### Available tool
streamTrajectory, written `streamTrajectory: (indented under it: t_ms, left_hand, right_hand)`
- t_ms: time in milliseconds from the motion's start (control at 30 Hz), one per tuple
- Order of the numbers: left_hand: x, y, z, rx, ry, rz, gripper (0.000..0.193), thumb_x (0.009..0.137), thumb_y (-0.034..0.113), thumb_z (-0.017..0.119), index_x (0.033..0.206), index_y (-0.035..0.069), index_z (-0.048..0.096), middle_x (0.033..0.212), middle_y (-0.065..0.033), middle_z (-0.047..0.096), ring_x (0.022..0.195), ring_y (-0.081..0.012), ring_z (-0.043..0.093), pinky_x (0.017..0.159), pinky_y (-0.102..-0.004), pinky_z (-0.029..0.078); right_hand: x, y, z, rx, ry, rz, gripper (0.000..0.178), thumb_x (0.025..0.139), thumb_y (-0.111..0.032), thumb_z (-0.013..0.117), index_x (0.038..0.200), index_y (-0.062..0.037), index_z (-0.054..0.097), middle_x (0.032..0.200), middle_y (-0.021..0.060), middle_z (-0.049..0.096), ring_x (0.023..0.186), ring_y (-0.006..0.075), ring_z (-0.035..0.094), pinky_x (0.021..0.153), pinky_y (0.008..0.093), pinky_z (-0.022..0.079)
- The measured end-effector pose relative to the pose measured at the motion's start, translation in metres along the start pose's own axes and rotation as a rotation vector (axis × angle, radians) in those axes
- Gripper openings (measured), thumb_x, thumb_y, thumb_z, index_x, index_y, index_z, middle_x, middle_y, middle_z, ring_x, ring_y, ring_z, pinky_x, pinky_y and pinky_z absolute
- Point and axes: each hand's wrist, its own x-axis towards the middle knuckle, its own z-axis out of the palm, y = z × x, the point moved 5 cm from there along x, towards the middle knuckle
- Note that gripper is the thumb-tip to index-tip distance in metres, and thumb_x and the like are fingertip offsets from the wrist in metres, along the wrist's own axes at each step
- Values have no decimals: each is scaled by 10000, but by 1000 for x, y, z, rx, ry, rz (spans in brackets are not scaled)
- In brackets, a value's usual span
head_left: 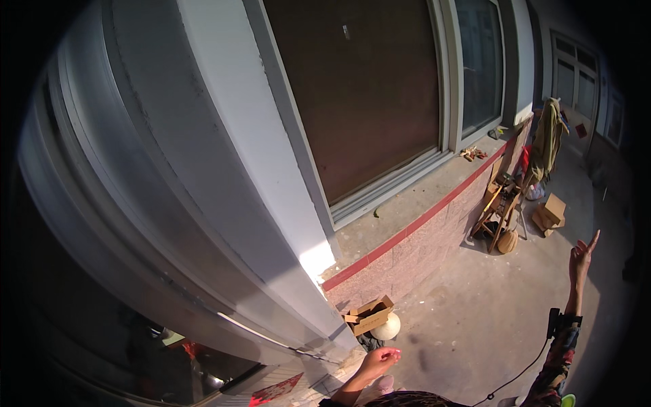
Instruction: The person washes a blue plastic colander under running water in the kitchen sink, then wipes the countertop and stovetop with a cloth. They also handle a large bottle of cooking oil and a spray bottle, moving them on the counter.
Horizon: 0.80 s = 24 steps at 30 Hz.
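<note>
The left hand has curled fingers near an open carton, whether pinching I cannot tell, while the right hand extends one.

Head-worn fisheye view, taken from above, facing obliquely down along a window wall to the ground. The left hand and right hand lie close to the lens; a door stands far off, upper right. Straight edges bow toward the rim.

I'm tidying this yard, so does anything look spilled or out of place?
Possibly: small reddish pieces lie loose on the window ledge, and a green scrap lies apart, nearer the white pillar; both look dropped, not stored.
</note>
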Motion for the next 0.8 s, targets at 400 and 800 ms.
streamTrajectory:
  t_ms: [400,800]
  left_hand:
    - [-18,3,9,-38,29,30,288,950,150,550,1167,-38,559,1077,-74,615,993,-128,604,844,-236,487]
    - [-48,2,16,136,187,188,249,895,109,596,1107,-23,603,999,-70,647,902,-109,603,786,-228,481]
  right_hand:
    - [1,-4,-4,-21,-26,-30,828,853,34,526,1497,-230,78,1139,175,617,983,243,632,836,356,525]
    - [-5,43,46,-82,-187,-13,732,886,8,482,1489,-198,122,1161,173,607,1008,259,620,875,373,499]
